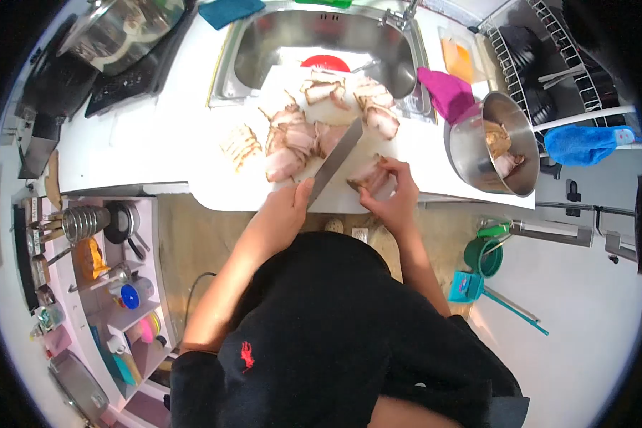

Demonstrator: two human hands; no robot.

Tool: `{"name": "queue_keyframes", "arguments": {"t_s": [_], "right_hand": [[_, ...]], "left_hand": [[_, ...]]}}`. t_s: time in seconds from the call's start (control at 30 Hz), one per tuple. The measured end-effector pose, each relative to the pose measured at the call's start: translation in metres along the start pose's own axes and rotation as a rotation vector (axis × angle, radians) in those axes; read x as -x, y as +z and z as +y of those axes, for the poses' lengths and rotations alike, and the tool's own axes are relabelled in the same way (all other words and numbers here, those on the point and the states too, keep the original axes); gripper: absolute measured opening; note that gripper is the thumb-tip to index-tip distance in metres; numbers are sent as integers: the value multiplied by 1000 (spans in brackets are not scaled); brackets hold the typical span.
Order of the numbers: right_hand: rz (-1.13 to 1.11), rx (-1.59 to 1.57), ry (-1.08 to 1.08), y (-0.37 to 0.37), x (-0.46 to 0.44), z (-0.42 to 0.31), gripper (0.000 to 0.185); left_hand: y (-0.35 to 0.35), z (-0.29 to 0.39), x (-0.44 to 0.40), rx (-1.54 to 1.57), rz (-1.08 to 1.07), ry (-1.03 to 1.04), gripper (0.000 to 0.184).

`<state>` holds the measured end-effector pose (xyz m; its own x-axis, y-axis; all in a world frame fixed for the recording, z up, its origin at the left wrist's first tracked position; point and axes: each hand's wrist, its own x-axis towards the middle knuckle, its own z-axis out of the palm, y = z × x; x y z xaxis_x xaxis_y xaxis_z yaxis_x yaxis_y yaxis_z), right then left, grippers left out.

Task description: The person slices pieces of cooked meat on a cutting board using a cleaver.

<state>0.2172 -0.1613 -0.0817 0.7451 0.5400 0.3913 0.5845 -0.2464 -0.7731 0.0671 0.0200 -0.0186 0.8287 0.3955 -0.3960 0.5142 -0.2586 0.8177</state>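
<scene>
My left hand (pixel 282 214) is closed round the handle of a large knife (pixel 339 157), whose blade points up and to the right over a white cutting board (pixel 217 191). To its right, my right hand (pixel 396 196) pinches a small piece of meat (pixel 369 175) on the board. Sliced meat (pixel 292 139) is heaped left of the blade, with more slices (pixel 379 114) toward the sink. A row of thin slices (pixel 241 148) rests at the board's left side.
Behind the board is a steel sink (pixel 246 53) with a red item (pixel 326 63). A steel pot (pixel 471 153) holding meat stands at the right, by a magenta cloth (pixel 446 93). A large pot (pixel 125 32) sits on the stove (pixel 125 93) at the back left.
</scene>
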Motion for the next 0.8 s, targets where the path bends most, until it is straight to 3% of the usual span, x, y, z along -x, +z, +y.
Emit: {"name": "queue_keyframes", "arguments": {"t_s": [0.07, 0.17, 0.3, 0.5, 0.6, 0.7, 0.8], "right_hand": [[11, 8, 87, -2, 0, 1, 59], [-95, 7, 17, -7, -14, -13, 55], [-141, 203, -166, -15, -42, -19, 57], [-702, 190, -302, 11, -112, -33, 62], [-964, 328, -237, 30, -136, -33, 61], [-1087, 382, -19, 30, -148, -46, 62], [-1101, 420, 50, 32, -150, -39, 64]], "left_hand": [[-7, -5, 0, 319, -127, -248, 51], [-23, 11, 12, 627, -94, -395, 54], [-50, 7, 29, 747, 5, -197, 56], [-63, -3, 54, 876, 248, -110, 65], [-62, -9, 67, 919, 261, -120, 66], [-56, -17, 76, 920, 276, -109, 64], [-54, -23, 82, 935, 262, -130, 62]]}}
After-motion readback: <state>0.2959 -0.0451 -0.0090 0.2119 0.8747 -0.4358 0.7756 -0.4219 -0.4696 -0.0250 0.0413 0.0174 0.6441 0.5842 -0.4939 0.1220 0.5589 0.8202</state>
